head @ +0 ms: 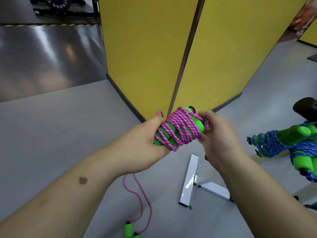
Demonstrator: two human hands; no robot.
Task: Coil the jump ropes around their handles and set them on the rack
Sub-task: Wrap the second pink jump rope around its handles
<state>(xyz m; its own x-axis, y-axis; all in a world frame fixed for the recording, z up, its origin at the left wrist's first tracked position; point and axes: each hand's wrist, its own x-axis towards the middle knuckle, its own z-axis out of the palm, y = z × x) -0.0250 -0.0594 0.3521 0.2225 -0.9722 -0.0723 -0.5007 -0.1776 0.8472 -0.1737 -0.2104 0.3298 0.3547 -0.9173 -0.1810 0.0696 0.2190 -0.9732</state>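
Grey floor [51, 134] fills the head view, glossier and darker toward the far left, with two yellow panels [145, 57] meeting at a dark seam straight ahead; a black plate stand sits at the top left, too dim to be read fully.

At the centre, a pink rope [178, 131] is wound in crossing turns around a pair of green handles [164, 133], held together as one bundle just in front of the seam. The left hand [145, 138] is closed around the lower end of the bundle; the right hand [216, 131] is blurred at the upper end, fingers curled near a short rope tail, though whether the tail is actually pinched cannot be told. A small pink loop [159, 114] pokes up above the left hand.

The step appears to be the finishing of the coil. It would be done well if the handles were kept pressed together, the last turn were pulled snug, and the tail were tucked under a neighbouring turn so that nothing springs loose.

On the floor below, a second pink rope [137, 200] lies uncoiled, its green handles at the bottom edge. At the right, blue ropes [274, 143] already coiled on green handles rest on the rack [190, 179], whose white feet stand on the floor beneath the right arm.
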